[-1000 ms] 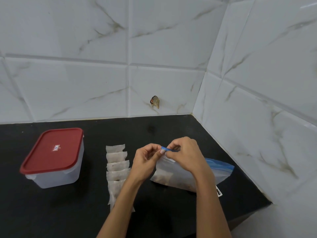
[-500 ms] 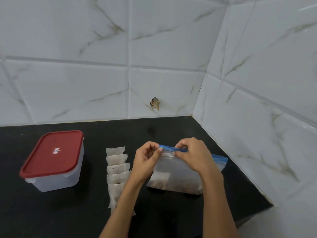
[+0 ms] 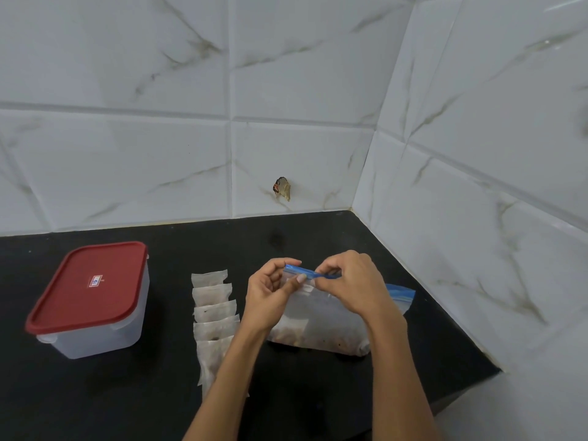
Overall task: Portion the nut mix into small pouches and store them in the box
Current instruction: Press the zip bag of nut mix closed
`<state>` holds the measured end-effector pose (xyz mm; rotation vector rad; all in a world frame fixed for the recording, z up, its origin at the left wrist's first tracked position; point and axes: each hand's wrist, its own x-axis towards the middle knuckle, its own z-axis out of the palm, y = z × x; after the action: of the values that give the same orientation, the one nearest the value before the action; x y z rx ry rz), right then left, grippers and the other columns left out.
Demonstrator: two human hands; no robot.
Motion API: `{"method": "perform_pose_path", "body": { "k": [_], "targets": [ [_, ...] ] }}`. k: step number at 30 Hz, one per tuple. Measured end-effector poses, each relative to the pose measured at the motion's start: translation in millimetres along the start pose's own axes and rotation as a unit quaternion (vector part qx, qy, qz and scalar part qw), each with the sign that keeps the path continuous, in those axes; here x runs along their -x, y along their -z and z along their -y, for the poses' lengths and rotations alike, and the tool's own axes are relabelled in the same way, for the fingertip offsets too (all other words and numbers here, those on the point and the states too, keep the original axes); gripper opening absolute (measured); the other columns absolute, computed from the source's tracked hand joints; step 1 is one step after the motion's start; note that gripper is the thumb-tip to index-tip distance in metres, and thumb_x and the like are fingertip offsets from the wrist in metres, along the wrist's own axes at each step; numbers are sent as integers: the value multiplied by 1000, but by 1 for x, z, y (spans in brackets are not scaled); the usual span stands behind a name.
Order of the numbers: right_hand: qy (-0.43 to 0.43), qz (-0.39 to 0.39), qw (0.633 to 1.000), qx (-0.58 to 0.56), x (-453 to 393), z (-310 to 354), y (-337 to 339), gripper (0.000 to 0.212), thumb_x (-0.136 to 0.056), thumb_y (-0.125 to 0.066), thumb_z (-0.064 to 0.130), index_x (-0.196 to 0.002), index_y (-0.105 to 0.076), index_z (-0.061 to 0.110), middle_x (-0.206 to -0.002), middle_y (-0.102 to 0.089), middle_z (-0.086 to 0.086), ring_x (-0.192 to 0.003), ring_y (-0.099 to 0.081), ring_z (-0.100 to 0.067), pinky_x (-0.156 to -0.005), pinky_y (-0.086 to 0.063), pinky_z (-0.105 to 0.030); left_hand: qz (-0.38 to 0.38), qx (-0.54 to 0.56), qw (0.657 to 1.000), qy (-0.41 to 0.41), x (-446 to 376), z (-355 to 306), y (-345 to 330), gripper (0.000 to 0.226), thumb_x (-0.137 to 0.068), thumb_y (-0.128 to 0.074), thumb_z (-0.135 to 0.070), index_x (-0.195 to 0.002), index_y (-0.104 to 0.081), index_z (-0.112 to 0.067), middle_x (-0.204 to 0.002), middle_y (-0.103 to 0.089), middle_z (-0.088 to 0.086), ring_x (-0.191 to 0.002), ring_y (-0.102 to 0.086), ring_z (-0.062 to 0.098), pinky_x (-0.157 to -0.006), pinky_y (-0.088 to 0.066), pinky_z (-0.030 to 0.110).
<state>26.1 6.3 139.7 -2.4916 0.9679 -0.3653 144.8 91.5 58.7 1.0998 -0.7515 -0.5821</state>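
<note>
Hands meet at the top of a clear zip bag [image 3: 321, 316] that stands on the black counter [image 3: 95, 396] near the corner of the white marble-look tiled wall [image 3: 159, 148]. Your left hand [image 3: 270, 297] and your right hand [image 3: 350, 288] each pinch the bag's blue zip strip [image 3: 310, 272] between thumb and fingers. Brownish nut mix [image 3: 305, 337] sits along the bottom of the bag. Just left of it, a column of small translucent pouches [image 3: 213, 308] lies overlapping on the counter; dark specks show through some. Farther left stands a clear plastic box [image 3: 105, 329], its red lid [image 3: 87, 286] shut; you cannot tell whether anything is inside.
</note>
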Motion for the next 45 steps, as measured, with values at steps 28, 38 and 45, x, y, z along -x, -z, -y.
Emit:
{"method": "perform_pose_path", "body": {
  "k": [28, 38, 45],
  "targets": [
    [-53, 9, 998, -29, 7, -31, 14, 17, -79, -73, 28, -94, -74, 21, -86, -70, 5, -80, -61, -8, -68, -48, -25, 1, 4, 998, 69, 0, -9, -1, 5, -86, -64, -3, -86, -68, -4, -75, -73, 3, -70, -69, 11, -60, -55, 20],
    [-98, -21, 994, -52, 21, -65, 29, 13, -74, -75, 22, -87, -75, 24, -87, -69, 9, -87, -62, -8, -81, -51, -32, 14, -12, 998, 67, -2, -8, 2, 5, -87, -62, -4, -86, -67, -5, -76, -72, 2, -72, -68, 12, -64, -56, 20],
    [-104, -12, 982, -158, 28, -93, 31, 22, -77, -75, 8, -89, -72, 25, -100, -66, -2, -96, -60, -17, -72, -46, -23, 34, -41, 997, 53, -5, -13, 12, 15, -89, -59, 0, -99, -68, -4, -84, -74, 2, -80, -70, 11, -66, -56, 20]
  ]
}}
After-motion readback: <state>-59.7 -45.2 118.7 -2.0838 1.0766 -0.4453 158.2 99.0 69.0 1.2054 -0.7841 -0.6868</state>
